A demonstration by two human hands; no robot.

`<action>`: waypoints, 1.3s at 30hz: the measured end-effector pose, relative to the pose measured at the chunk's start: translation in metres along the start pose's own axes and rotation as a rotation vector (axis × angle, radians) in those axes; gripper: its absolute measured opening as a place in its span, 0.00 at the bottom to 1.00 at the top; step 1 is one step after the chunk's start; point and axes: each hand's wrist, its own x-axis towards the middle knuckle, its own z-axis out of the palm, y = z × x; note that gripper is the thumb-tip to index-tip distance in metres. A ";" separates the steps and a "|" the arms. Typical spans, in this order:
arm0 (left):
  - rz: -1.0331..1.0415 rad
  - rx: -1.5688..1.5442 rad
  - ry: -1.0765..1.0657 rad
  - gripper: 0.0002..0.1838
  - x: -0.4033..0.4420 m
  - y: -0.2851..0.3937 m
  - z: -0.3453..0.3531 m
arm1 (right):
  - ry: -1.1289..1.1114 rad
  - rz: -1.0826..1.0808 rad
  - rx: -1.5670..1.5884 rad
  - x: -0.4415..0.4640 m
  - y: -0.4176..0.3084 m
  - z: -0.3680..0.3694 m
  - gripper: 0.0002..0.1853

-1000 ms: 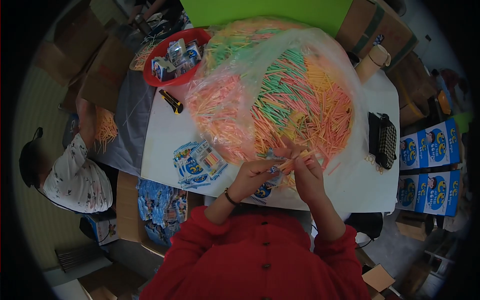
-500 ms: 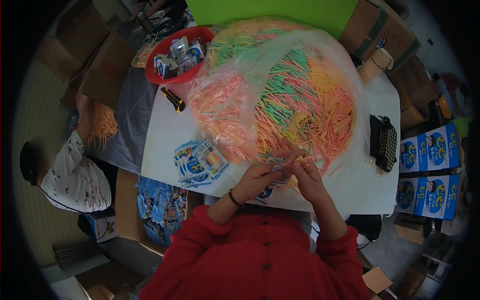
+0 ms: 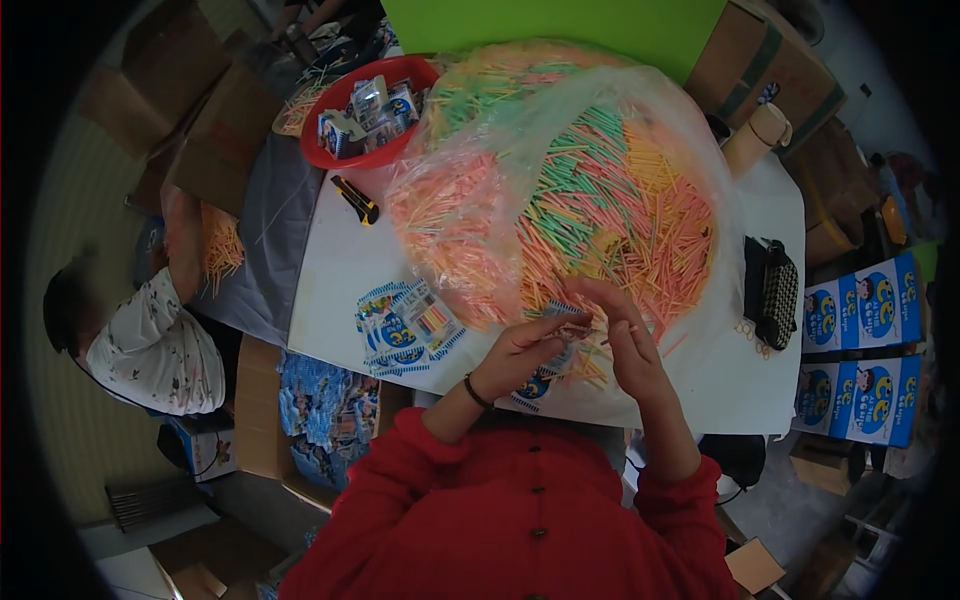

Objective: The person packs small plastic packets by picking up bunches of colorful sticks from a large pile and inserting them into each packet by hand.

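Holding a packet [image 3: 567, 348] in the left hand [image 3: 518, 360] above the table's near edge [image 3: 715, 412], with the right hand [image 3: 636, 358] loosely uncurled beside it; facing overlapping packets [image 3: 395, 332] at left, sticks [image 3: 600, 200] beyond, and a bowl [image 3: 362, 158] at far left.

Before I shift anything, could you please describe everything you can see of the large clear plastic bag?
The clear plastic bag is large, thin, rumpled and slightly cloudy. It lies bulging on the white table, packed with slim sticks in pink, orange, yellow and green. Its film is open on the person's side, exposing many sticks. A red basin sits close on its left; whether the left hand or right hand touches it is unclear.
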 end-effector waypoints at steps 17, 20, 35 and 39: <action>-0.045 -0.206 0.360 0.25 -0.016 -0.004 -0.002 | 0.488 0.383 0.247 -0.035 0.029 -0.010 0.08; 0.003 0.023 0.345 0.23 -0.019 -0.008 0.000 | 0.366 0.079 -0.227 -0.017 0.008 0.008 0.10; 0.114 0.280 0.256 0.20 -0.018 -0.003 0.004 | 0.158 -0.220 -0.828 -0.002 -0.001 0.016 0.08; -0.010 0.296 0.206 0.21 -0.023 0.000 0.007 | 0.130 -0.076 -0.835 -0.005 -0.009 0.014 0.07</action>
